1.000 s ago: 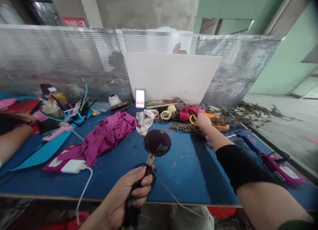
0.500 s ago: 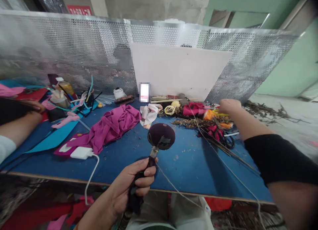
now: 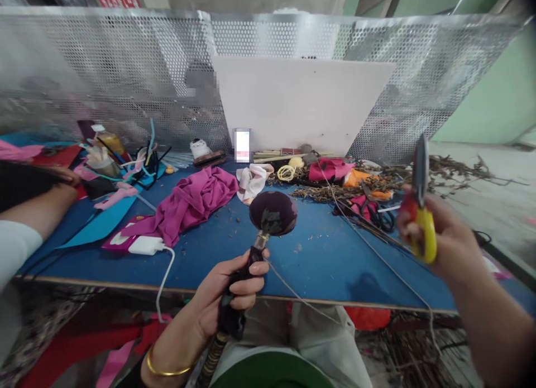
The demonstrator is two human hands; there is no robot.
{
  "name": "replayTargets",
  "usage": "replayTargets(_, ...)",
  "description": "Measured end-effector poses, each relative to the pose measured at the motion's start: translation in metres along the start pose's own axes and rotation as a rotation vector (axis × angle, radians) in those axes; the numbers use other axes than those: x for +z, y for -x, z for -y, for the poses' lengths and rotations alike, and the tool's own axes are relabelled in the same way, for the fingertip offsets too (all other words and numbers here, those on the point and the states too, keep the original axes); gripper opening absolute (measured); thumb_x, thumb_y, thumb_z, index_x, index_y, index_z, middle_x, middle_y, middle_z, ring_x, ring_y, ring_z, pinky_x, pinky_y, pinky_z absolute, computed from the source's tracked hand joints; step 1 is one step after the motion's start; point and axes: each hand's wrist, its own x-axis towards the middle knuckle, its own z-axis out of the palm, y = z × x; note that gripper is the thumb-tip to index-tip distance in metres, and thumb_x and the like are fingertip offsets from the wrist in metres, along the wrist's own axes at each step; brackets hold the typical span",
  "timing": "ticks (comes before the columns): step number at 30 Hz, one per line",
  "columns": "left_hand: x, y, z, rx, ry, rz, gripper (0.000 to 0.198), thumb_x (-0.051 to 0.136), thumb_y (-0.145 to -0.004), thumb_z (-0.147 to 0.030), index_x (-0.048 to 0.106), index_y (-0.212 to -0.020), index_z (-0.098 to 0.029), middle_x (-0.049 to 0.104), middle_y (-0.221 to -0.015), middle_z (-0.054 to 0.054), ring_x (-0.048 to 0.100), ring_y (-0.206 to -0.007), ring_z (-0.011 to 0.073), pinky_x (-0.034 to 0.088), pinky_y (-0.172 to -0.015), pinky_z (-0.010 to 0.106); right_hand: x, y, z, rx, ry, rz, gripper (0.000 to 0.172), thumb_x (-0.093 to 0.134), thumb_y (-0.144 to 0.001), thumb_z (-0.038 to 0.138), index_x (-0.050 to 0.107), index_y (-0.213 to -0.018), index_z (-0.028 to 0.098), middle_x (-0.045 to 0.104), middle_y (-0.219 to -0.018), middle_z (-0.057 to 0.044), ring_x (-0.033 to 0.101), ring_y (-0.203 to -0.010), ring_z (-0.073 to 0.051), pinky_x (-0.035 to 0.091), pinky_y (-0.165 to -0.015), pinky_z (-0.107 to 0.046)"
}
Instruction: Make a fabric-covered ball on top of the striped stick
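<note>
My left hand (image 3: 240, 287) is wrapped round the black-wrapped handle of a stick topped by a dark purple round head (image 3: 273, 213). A thin pale cord (image 3: 299, 295) trails from near this handle towards the lower right. On the right, my right hand (image 3: 439, 231), slightly blurred, holds scissors (image 3: 422, 192) with red and yellow handles above the table's right part, blades pointing up. A crumpled magenta cloth (image 3: 195, 201) lies left of the round head, and a small pale cloth (image 3: 252, 181) lies behind it.
The blue table (image 3: 310, 265) carries dried plant stems (image 3: 318, 194), black-handled scissors (image 3: 383, 218) and a white charger (image 3: 145, 245). A white board (image 3: 301, 103) leans at the back by a lit phone (image 3: 242, 145). Another person's arm (image 3: 37, 220) rests at left.
My right hand has come back from the far right pile and now holds up the red and yellow scissors. My left hand keeps its hold on the stick. The view has shifted slightly.
</note>
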Motion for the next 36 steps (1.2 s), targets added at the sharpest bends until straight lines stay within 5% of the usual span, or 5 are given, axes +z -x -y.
replayTargets(3, 0.004, -0.002, 0.004, -0.01, -0.009, -0.018, 0.014, 0.046, -0.093, -0.018, 0.053, -0.099, -0.007, 0.04, -0.066, -0.005, 0.032, -0.04, 0.0002, 0.021, -0.034, 0.01, 0.039, 0.065, 0.027, 0.174, -0.297, 0.272, 0.074, 0.078, -0.066, 0.052, 0.052, -0.133, 0.034, 0.062, -0.079, -0.006, 0.056, -0.055, -0.017, 0.044, -0.044, -0.029)
replayTargets(8, 0.007, -0.001, 0.007, -0.021, -0.052, -0.038, 0.011, 0.05, -0.092, -0.021, 0.054, -0.087, -0.011, 0.033, -0.057, -0.008, 0.027, -0.037, 0.0022, 0.024, -0.034, 0.011, 0.087, 0.108, 0.069, 0.108, -0.094, 0.562, 0.078, 0.078, -0.066, 0.029, 0.048, -0.137, 0.027, 0.057, -0.127, -0.011, 0.057, -0.113, -0.029, 0.053, -0.085, -0.036)
replayTargets(14, 0.001, 0.003, 0.006, -0.105, -0.152, -0.026, 0.035, 0.051, -0.092, -0.033, 0.048, -0.063, -0.013, 0.027, -0.047, -0.009, 0.019, -0.037, 0.0019, 0.026, -0.036, 0.011, 0.109, 0.101, 0.072, -0.143, 0.391, 0.382, 0.063, 0.061, -0.076, 0.029, 0.045, -0.137, 0.022, 0.06, -0.103, -0.011, 0.062, -0.078, -0.022, 0.055, -0.066, -0.036)
replayTargets(20, 0.003, -0.001, 0.006, 0.013, -0.18, -0.1, 0.026, 0.043, -0.095, -0.024, 0.059, -0.082, -0.007, 0.038, -0.058, -0.006, 0.02, -0.038, 0.0008, 0.023, -0.034, 0.01, 0.116, 0.103, 0.066, -0.303, 0.717, 0.257, 0.058, 0.052, -0.082, 0.034, 0.045, -0.138, 0.02, 0.058, -0.094, -0.009, 0.056, -0.054, -0.016, 0.047, -0.045, -0.027)
replayTargets(36, 0.009, 0.0, 0.006, 0.053, -0.237, -0.19, 0.034, 0.031, -0.098, -0.024, 0.06, -0.091, -0.008, 0.038, -0.06, -0.005, 0.023, -0.038, 0.001, 0.023, -0.032, 0.01, 0.124, 0.107, 0.064, -0.346, 1.039, 0.262, 0.056, 0.054, -0.084, 0.031, 0.045, -0.138, 0.022, 0.053, -0.084, -0.006, 0.046, -0.049, -0.012, 0.032, -0.04, -0.021)
